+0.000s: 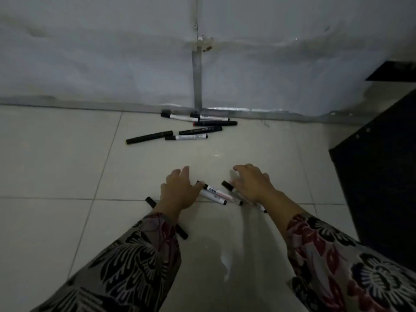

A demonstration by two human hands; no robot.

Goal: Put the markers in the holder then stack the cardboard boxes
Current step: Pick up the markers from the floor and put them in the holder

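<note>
Several markers lie on the tiled floor. A far group (195, 128) of black and white ones rests near the wall base. A near group of white markers (217, 194) lies between my hands. My left hand (180, 190) is spread palm down, its thumb touching the cap of one white marker. A black marker (166, 218) runs under my left wrist. My right hand (253, 182) hovers with fingers apart over a black marker (227, 185) and the white ones. Neither hand grips anything. No holder or cardboard boxes are in view.
A white sheeted wall (112, 64) with a metal post (197, 82) closes the far side. A dark panel (382, 188) stands at the right edge. Pale floor tiles (56, 158) stretch to the left.
</note>
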